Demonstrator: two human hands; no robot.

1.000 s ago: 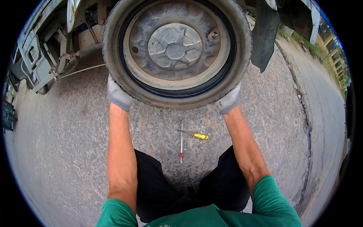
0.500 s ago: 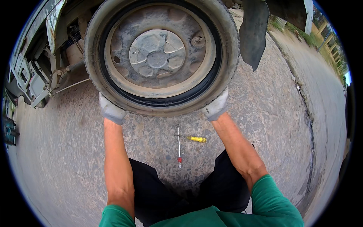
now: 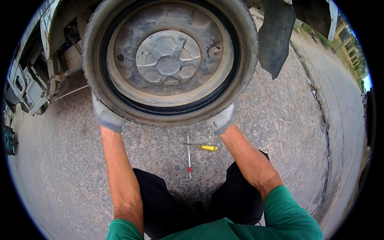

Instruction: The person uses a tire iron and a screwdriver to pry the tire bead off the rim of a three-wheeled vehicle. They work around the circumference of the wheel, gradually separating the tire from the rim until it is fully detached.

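In front of me stands a dusty truck wheel: a worn black tire around a dirty steel rim with a round grey hub cover. A dark gap shows between the tire's inner edge and the rim. My left hand, in a grey-white glove, grips the tire's lower left edge. The lower right edge is gripped by my gloved right hand. The fingers of both hands are partly hidden behind the tire.
A yellow-handled screwdriver lies across a thin metal rod with a red band, between my knees. Vehicle framework is at the left, with a dark mud flap at the right. Rough pavement surrounds me.
The wheel has turned slightly clockwise and looks a little larger in view. Both hands have shifted left along with the tire's lower edge. The tools on the ground stay put.
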